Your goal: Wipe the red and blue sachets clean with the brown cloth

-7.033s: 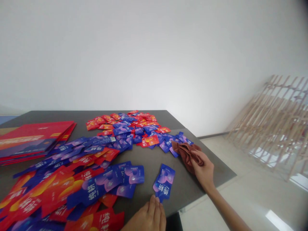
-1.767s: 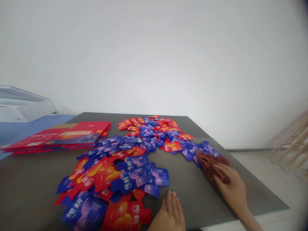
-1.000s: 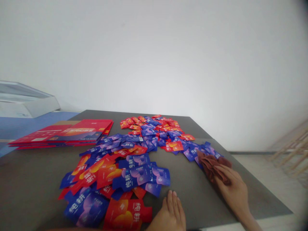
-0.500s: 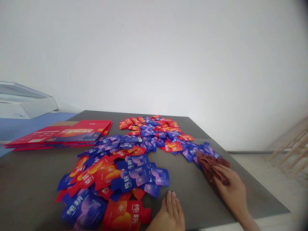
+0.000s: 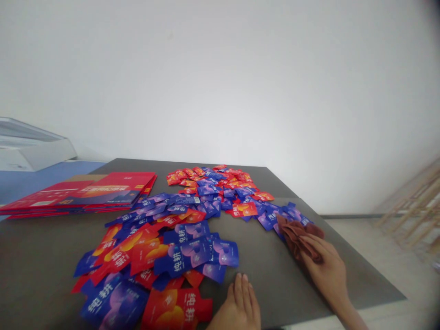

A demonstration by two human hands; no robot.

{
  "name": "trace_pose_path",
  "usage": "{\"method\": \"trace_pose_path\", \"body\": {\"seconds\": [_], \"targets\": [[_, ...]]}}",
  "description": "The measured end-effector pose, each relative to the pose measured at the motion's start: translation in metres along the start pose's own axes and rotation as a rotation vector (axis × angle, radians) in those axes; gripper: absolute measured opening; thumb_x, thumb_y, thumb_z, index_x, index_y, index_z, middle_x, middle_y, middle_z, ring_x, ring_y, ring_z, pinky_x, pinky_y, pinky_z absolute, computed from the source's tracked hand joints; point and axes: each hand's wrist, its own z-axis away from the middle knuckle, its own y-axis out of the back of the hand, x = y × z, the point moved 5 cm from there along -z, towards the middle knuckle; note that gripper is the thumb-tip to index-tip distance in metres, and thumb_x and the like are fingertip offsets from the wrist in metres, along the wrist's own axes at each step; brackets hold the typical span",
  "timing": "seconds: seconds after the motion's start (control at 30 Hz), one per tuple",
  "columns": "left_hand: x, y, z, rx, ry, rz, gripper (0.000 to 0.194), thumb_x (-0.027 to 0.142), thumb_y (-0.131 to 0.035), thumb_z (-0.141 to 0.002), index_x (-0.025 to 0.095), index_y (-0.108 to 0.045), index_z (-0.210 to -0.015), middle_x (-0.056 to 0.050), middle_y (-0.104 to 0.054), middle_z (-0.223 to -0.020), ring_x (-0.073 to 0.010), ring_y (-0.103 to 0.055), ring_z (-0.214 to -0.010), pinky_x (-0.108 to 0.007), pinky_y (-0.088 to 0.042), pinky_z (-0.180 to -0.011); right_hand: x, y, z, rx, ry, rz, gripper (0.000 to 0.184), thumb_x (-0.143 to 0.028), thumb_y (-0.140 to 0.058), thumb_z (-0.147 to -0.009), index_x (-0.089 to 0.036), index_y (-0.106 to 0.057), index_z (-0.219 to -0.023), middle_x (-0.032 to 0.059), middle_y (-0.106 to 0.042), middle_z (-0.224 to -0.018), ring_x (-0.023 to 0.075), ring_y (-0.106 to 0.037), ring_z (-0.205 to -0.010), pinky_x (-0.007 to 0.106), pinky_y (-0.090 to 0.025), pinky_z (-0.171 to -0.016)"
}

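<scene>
My left hand [image 5: 239, 306] lies flat on the dark table [image 5: 264, 284] at the front, fingers stretched out and side by side, holding nothing. Just left of it is a red spouted pouch [image 5: 173, 308] with orange fruit on it. This pouch lies at the front of a loose heap of red and blue pouches; a blue pouch [image 5: 117, 302] rests beside it. My right hand [image 5: 325, 266] grips a bunched brown cloth [image 5: 294, 236] against the table on the right. The cloth's far edge meets several blue pouches [image 5: 271, 215], partly covering them.
Farther back is another spread of red and blue pouches [image 5: 215, 183]. Flat red cartons [image 5: 113, 188] are stacked at the left. A white open box [image 5: 37, 151] stands on a blue surface [image 5: 65, 172] beyond them. Wooden slatted racks [image 5: 419, 206] lean at the far right. A white wall rises behind.
Seven seconds ago my left hand touched a single blue pouch in front of it; that spot is now bare table. The view has turned left. Over the last second both hands stay nearly still.
</scene>
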Motion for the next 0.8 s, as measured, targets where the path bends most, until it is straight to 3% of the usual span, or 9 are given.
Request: {"method": "trace_pose_path", "body": {"seconds": [0.8], "targets": [[0.009,-0.011,0.008,-0.026,-0.045,-0.036,0.029,0.015,-0.049,-0.098,0.006,-0.072,-0.115,-0.019,-0.079,-0.107,-0.0297,-0.076,-0.103,-0.042,-0.053,-0.084,-0.003,0.001,0.0,0.007,0.019,-0.017,0.032,-0.044,-0.063,-0.094,-0.024,-0.076,-0.115,0.0087,-0.076,-0.12,0.0307,-0.068,-0.112,0.048,-0.053,-0.1]]}}
